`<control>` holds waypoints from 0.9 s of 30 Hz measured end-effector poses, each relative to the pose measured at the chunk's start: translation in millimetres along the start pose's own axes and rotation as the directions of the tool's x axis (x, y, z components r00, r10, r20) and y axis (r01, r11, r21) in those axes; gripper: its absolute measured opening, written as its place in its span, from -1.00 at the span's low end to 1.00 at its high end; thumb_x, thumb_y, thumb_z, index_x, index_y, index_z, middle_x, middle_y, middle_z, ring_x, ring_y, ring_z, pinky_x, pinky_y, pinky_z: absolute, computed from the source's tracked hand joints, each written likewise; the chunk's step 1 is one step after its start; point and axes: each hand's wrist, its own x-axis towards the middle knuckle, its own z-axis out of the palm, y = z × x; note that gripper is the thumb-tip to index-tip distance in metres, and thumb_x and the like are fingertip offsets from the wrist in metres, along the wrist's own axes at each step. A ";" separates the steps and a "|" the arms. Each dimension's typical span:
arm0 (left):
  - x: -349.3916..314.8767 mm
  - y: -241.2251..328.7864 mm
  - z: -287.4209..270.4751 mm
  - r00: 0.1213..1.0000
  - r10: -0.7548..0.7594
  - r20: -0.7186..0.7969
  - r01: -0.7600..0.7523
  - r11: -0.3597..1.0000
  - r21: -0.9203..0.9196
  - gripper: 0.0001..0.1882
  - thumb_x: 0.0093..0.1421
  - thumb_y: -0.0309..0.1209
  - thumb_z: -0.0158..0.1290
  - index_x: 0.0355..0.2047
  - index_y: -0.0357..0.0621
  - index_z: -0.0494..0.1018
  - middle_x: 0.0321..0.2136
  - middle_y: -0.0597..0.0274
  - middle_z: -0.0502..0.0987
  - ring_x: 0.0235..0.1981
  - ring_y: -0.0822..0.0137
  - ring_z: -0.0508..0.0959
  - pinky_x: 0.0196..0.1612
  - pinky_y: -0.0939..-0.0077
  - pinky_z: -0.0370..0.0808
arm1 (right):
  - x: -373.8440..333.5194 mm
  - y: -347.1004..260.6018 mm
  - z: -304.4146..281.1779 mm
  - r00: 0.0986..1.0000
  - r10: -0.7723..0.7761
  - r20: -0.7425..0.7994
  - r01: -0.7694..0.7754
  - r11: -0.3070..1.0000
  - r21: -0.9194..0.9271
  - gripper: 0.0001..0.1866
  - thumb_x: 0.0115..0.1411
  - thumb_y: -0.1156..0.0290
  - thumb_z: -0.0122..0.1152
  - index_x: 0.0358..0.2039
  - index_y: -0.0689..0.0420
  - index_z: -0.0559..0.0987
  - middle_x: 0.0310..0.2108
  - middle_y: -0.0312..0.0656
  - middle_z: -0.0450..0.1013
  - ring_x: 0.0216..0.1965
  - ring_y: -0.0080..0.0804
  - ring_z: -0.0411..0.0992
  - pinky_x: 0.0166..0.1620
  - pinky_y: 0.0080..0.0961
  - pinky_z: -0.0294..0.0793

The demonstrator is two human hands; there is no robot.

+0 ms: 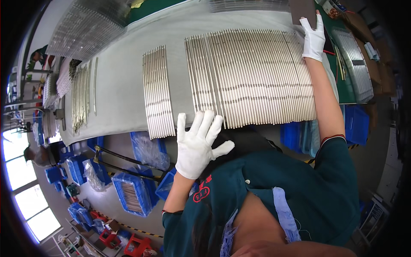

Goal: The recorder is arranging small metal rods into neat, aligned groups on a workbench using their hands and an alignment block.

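Several silvery metal rods lie side by side on a pale cloth-covered table. The widest group of rods is on the right, with a narrower group close beside it and a separate group further left. My left hand, in a white glove, is spread flat at the near edge, its fingertips by the lower ends of the narrower group. Beyond the far right corner of the rods, my right hand, gloved with bare fingertips, grips a grey-brown flat board by its near edge.
A few thinner rods lie at the table's left end. Clear ribbed trays are stacked at the far left, and another tray rests on the right. Blue bins stand on the floor below the near edge.
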 end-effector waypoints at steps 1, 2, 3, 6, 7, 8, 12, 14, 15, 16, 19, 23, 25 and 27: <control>-4.4 -2.6 -4.6 0.999 -0.032 0.022 0.032 0.999 0.027 -0.16 0.04 0.11 0.27 0.21 -0.11 0.34 0.07 0.07 0.46 0.11 0.04 0.47 0.33 -0.25 0.14 | -0.4 -2.4 -0.2 1.000 0.003 -0.001 -0.003 1.000 0.000 -0.19 0.22 0.13 0.44 0.42 0.00 0.34 0.02 -0.14 0.59 -0.05 -0.49 0.54 0.09 -0.53 0.47; -10.1 -5.7 -8.1 0.997 -0.071 0.044 0.069 0.996 0.051 -0.17 0.07 0.11 0.26 0.22 -0.13 0.34 0.10 0.03 0.45 0.14 0.03 0.46 0.35 -0.25 0.11 | -0.5 -5.8 -0.5 1.000 0.017 0.007 -0.017 1.000 -0.024 -0.19 0.22 0.13 0.44 0.42 0.00 0.34 0.02 -0.14 0.59 -0.05 -0.48 0.54 0.09 -0.53 0.47; -15.9 -10.1 -9.9 0.994 -0.096 0.047 0.092 0.992 0.083 -0.17 0.09 0.12 0.24 0.22 -0.14 0.34 0.12 0.01 0.45 0.14 0.01 0.46 0.35 -0.25 0.11 | -0.9 -7.1 -0.8 0.999 0.031 0.015 -0.031 0.998 -0.048 -0.20 0.22 0.12 0.44 0.42 0.01 0.34 0.02 -0.14 0.59 -0.05 -0.48 0.54 0.10 -0.53 0.46; -21.8 -14.7 -12.8 0.989 -0.136 0.064 0.128 0.984 0.121 -0.16 0.10 0.13 0.23 0.22 -0.19 0.33 0.13 -0.02 0.45 0.14 -0.04 0.46 0.35 -0.28 0.12 | 3.7 4.1 -4.0 0.997 -0.071 -0.004 0.071 0.997 -0.032 -0.20 0.23 0.12 0.44 0.43 0.01 0.34 0.03 -0.15 0.60 -0.04 -0.48 0.54 0.11 -0.53 0.46; -23.3 -15.3 -12.3 0.989 -0.138 0.044 0.132 0.983 0.130 -0.15 0.09 0.12 0.24 0.22 -0.20 0.33 0.13 -0.03 0.45 0.14 -0.04 0.46 0.35 -0.28 0.12 | 3.6 5.2 -2.4 0.998 -0.070 -0.005 0.069 0.997 -0.029 -0.20 0.23 0.12 0.44 0.43 0.01 0.34 0.03 -0.15 0.60 -0.04 -0.48 0.54 0.11 -0.53 0.46; -23.9 -15.7 -12.5 0.990 -0.139 0.024 0.135 0.981 0.137 -0.14 0.09 0.11 0.25 0.23 -0.21 0.32 0.13 -0.03 0.45 0.14 -0.05 0.46 0.35 -0.28 0.12 | 3.5 5.9 -1.5 0.999 -0.052 0.003 0.052 0.999 0.013 -0.20 0.23 0.12 0.43 0.43 0.00 0.34 0.03 -0.15 0.60 -0.03 -0.48 0.54 0.11 -0.53 0.45; -12.7 -6.3 -8.9 0.994 -0.102 0.045 0.100 0.993 0.064 -0.13 0.08 0.12 0.25 0.23 -0.22 0.32 0.11 -0.03 0.46 0.15 -0.04 0.47 0.34 -0.29 0.12 | 0.6 0.5 1.4 1.000 0.007 0.010 -0.007 1.000 0.000 -0.20 0.23 0.13 0.43 0.42 0.00 0.34 0.03 -0.15 0.60 -0.01 -0.48 0.54 0.11 -0.53 0.46; -5.4 0.4 -3.0 1.000 -0.029 -0.005 0.029 0.999 0.014 -0.12 0.07 0.13 0.25 0.23 -0.21 0.31 0.11 -0.02 0.46 0.13 -0.03 0.48 0.33 -0.29 0.14 | -0.8 -2.8 1.8 1.000 -0.005 0.008 0.005 1.000 0.016 -0.20 0.23 0.14 0.44 0.42 0.00 0.34 0.02 -0.15 0.60 -0.02 -0.49 0.54 0.10 -0.54 0.47; -2.8 2.2 0.4 1.000 0.003 -0.003 -0.003 1.000 0.007 -0.12 0.07 0.15 0.24 0.24 -0.19 0.31 0.10 0.02 0.46 0.12 -0.01 0.47 0.32 -0.28 0.16 | -1.1 -3.5 2.0 1.000 -0.015 0.009 0.014 0.999 0.032 -0.20 0.23 0.15 0.44 0.42 0.00 0.34 0.02 -0.15 0.60 -0.03 -0.49 0.54 0.10 -0.54 0.47; 1.1 5.3 1.7 1.000 0.018 0.001 -0.018 0.999 -0.032 -0.12 0.06 0.15 0.24 0.23 -0.18 0.31 0.09 0.04 0.46 0.11 0.00 0.47 0.32 -0.27 0.16 | -0.8 -2.4 1.9 1.000 -0.016 0.007 0.016 0.999 0.031 -0.20 0.23 0.15 0.44 0.42 0.00 0.34 0.02 -0.15 0.60 -0.03 -0.49 0.54 0.10 -0.54 0.47; 9.7 10.7 2.3 0.999 0.048 0.020 -0.046 0.994 -0.099 -0.16 0.06 0.15 0.24 0.18 -0.16 0.35 0.04 0.07 0.46 0.06 0.03 0.48 0.31 -0.24 0.16 | -0.1 1.0 2.9 1.000 -0.001 0.010 0.000 1.000 0.031 -0.20 0.22 0.16 0.44 0.42 0.00 0.34 -0.02 -0.15 0.62 -0.05 -0.49 0.55 0.09 -0.54 0.48; 7.0 7.9 -0.1 0.998 0.064 0.004 -0.064 0.997 -0.042 -0.23 0.05 0.13 0.26 0.13 -0.13 0.40 0.02 0.08 0.47 0.05 0.03 0.48 0.28 -0.24 0.18 | 1.5 6.5 1.7 1.000 0.008 0.021 -0.009 0.999 0.052 -0.20 0.22 0.17 0.45 0.43 0.00 0.33 -0.05 -0.15 0.63 -0.08 -0.51 0.56 0.06 -0.55 0.49; -3.3 -0.2 -2.3 1.000 0.028 -0.004 -0.028 1.000 0.007 -0.22 0.06 0.09 0.27 0.19 -0.06 0.37 0.05 0.05 0.47 0.06 -0.01 0.47 0.26 -0.30 0.20 | 2.4 6.1 -0.1 1.000 0.003 0.028 -0.004 1.000 0.023 -0.19 0.21 0.18 0.45 0.43 0.00 0.33 -0.09 -0.16 0.65 -0.12 -0.54 0.56 0.02 -0.56 0.51; -12.9 -8.9 -6.5 1.000 -0.021 -0.002 0.021 0.995 0.093 -0.27 0.05 0.14 0.26 0.11 -0.03 0.45 0.05 0.10 0.47 0.07 0.04 0.46 0.24 -0.26 0.22 | 1.7 4.1 -0.1 0.999 -0.048 -0.002 0.048 0.994 0.095 -0.18 0.21 0.17 0.46 0.43 0.02 0.34 -0.15 -0.18 0.65 -0.17 -0.56 0.55 -0.01 -0.57 0.51</control>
